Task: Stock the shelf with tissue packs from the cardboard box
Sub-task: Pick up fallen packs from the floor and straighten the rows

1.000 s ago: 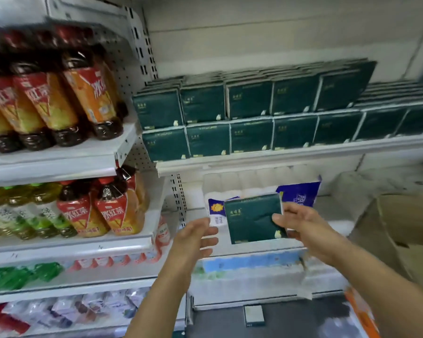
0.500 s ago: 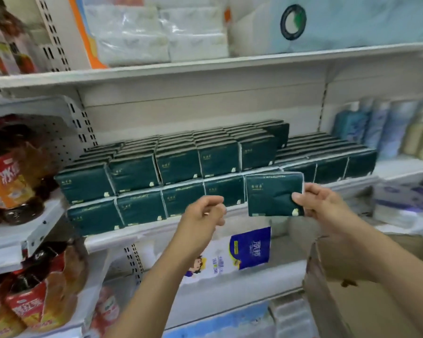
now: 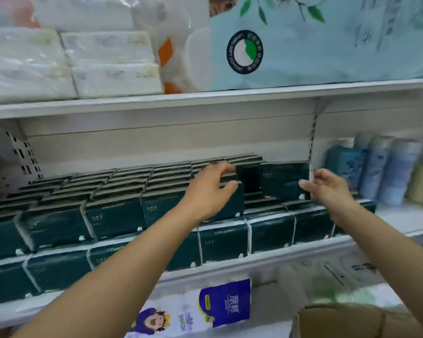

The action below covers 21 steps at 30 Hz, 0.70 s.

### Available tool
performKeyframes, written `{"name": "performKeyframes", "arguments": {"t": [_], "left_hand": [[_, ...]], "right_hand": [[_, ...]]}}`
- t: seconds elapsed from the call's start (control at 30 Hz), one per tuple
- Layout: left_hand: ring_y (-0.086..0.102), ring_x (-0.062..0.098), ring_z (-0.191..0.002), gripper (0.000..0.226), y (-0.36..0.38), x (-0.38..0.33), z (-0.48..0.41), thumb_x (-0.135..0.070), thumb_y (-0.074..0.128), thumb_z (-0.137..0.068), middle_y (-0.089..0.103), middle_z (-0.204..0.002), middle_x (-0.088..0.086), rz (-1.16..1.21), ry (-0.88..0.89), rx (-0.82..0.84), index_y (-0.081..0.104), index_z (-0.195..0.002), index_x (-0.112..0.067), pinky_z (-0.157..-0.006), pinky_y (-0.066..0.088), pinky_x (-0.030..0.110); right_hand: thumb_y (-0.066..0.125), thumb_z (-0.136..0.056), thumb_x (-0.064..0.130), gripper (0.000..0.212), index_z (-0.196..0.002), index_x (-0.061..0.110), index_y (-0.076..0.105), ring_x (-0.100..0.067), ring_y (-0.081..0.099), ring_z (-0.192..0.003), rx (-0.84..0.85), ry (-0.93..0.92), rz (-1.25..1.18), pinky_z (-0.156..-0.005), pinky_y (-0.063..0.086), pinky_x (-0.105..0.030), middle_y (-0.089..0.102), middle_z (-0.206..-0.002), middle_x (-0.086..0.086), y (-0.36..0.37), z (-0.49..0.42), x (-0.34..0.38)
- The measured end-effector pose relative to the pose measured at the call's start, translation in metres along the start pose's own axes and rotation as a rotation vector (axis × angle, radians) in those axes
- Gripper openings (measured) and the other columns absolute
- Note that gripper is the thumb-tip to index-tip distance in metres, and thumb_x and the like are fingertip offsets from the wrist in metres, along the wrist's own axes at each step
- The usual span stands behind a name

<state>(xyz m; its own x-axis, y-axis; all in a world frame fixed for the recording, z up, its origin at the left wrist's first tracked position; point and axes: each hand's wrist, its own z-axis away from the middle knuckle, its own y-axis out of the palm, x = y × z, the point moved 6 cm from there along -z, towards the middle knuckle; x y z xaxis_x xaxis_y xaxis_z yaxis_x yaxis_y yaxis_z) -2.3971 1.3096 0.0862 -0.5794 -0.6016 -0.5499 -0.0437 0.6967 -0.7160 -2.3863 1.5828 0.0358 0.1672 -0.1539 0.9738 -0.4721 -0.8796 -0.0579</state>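
Dark green tissue packs [image 3: 112, 215] fill the middle shelf [image 3: 303, 250] in two stacked layers. My right hand [image 3: 327, 189] holds one dark green tissue pack [image 3: 283, 179] upright by its right edge, over the lower layer at the right end of the upper row. My left hand [image 3: 210, 189] rests with its fingers bent over the last packs of that upper row, just left of a dark gap. The cardboard box [image 3: 340, 320] shows at the bottom right, partly behind my right forearm.
The shelf above [image 3: 205, 103] carries white tissue bundles [image 3: 71, 62] and a large light-blue pack [image 3: 303, 45]. Pastel rolls [image 3: 388, 172] stand right of a shelf upright [image 3: 311, 142]. Below lies a white and blue tissue bag [image 3: 205, 311].
Both hands rose from below the shelf edge to the upper row of packs. The held pack went from in front of the shelf into the row's right end. The view tilted upward.
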Motion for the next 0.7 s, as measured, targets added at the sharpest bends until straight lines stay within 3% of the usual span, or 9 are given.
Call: {"name": "performKeyframes", "arguments": {"t": [0.07, 0.13, 0.23, 0.37, 0.47, 0.53, 0.63, 0.7], "left_hand": [[0.045, 0.015, -0.130, 0.043, 0.009, 0.002, -0.027, -0.032, 0.054, -0.095, 0.050, -0.141, -0.005, -0.071, -0.022, 0.027, 0.047, -0.137, -0.026, -0.110, 0.036, 0.037], [0.043, 0.019, -0.131, 0.045, 0.018, 0.004, -0.050, -0.035, 0.054, -0.095, 0.047, -0.144, -0.003, -0.174, -0.039, 0.037, 0.045, -0.139, -0.029, -0.112, 0.032, 0.038], [0.036, 0.020, -0.137, 0.045, 0.032, 0.007, -0.076, -0.041, 0.049, -0.097, 0.041, -0.148, -0.004, -0.366, -0.094, 0.091, 0.040, -0.141, -0.034, -0.120, 0.009, 0.043], [0.025, 0.018, -0.144, 0.048, 0.057, 0.014, -0.091, -0.044, 0.042, -0.099, 0.031, -0.155, -0.007, -0.505, -0.141, 0.256, 0.032, -0.145, -0.038, -0.117, -0.013, 0.051], [0.026, 0.019, -0.143, 0.047, 0.069, 0.018, -0.095, -0.047, 0.038, -0.100, 0.033, -0.154, -0.006, -0.533, -0.154, 0.317, 0.032, -0.146, -0.039, -0.116, -0.013, 0.055], [0.032, 0.021, -0.140, 0.044, 0.071, 0.020, -0.097, -0.050, 0.031, -0.100, 0.041, -0.149, -0.005, -0.510, -0.160, 0.314, 0.041, -0.141, -0.037, -0.115, -0.012, 0.057], [0.051, 0.022, -0.117, 0.045, 0.070, 0.022, -0.100, -0.050, 0.021, -0.100, 0.061, -0.115, -0.003, -0.471, -0.175, 0.300, 0.061, -0.108, -0.030, -0.114, -0.008, 0.060], [0.052, 0.023, -0.115, 0.049, 0.071, 0.022, -0.102, -0.051, 0.018, -0.100, 0.061, -0.111, -0.004, -0.492, -0.194, 0.302, 0.062, -0.105, -0.029, -0.114, -0.007, 0.061]], "right_hand": [[0.070, -0.086, 0.005, 0.024, -0.106, 0.011, 0.057, -0.018, 0.053, -0.073, 0.032, 0.010, 0.000, -0.072, 0.043, -0.033, 0.059, -0.082, -0.002, 0.011, -0.023, -0.006], [0.071, -0.084, 0.003, 0.020, -0.097, 0.010, 0.057, -0.022, 0.049, -0.069, 0.087, 0.023, 0.028, -0.065, 0.042, -0.031, 0.055, -0.076, -0.004, 0.025, -0.042, -0.014], [0.070, -0.083, 0.000, 0.025, -0.073, 0.015, 0.052, -0.018, 0.048, -0.066, 0.155, 0.048, 0.042, -0.060, 0.041, -0.027, 0.054, -0.070, -0.001, 0.046, -0.060, -0.029], [0.069, -0.084, 0.001, 0.021, -0.079, 0.019, 0.059, -0.012, 0.058, -0.071, 0.191, 0.060, 0.074, -0.059, 0.045, -0.020, 0.063, -0.077, 0.005, 0.063, -0.074, -0.044], [0.069, -0.085, 0.004, 0.020, -0.077, 0.017, 0.056, -0.015, 0.056, -0.071, 0.147, 0.004, 0.202, -0.052, 0.040, -0.016, 0.062, -0.079, 0.002, 0.068, -0.084, -0.048], [0.071, -0.084, 0.008, 0.012, -0.089, 0.010, 0.060, -0.019, 0.055, -0.077, 0.104, -0.019, 0.275, -0.055, 0.038, -0.018, 0.062, -0.088, -0.005, 0.070, -0.090, -0.049], [0.071, -0.084, 0.009, 0.021, -0.101, 0.009, 0.059, -0.019, 0.055, -0.083, 0.114, -0.029, 0.314, -0.064, 0.038, -0.023, 0.060, -0.094, -0.004, 0.076, -0.093, -0.051], [0.070, -0.085, 0.009, 0.020, -0.100, 0.011, 0.057, -0.019, 0.055, -0.084, 0.123, -0.044, 0.338, -0.068, 0.039, -0.024, 0.060, -0.093, -0.003, 0.079, -0.093, -0.048]]}}
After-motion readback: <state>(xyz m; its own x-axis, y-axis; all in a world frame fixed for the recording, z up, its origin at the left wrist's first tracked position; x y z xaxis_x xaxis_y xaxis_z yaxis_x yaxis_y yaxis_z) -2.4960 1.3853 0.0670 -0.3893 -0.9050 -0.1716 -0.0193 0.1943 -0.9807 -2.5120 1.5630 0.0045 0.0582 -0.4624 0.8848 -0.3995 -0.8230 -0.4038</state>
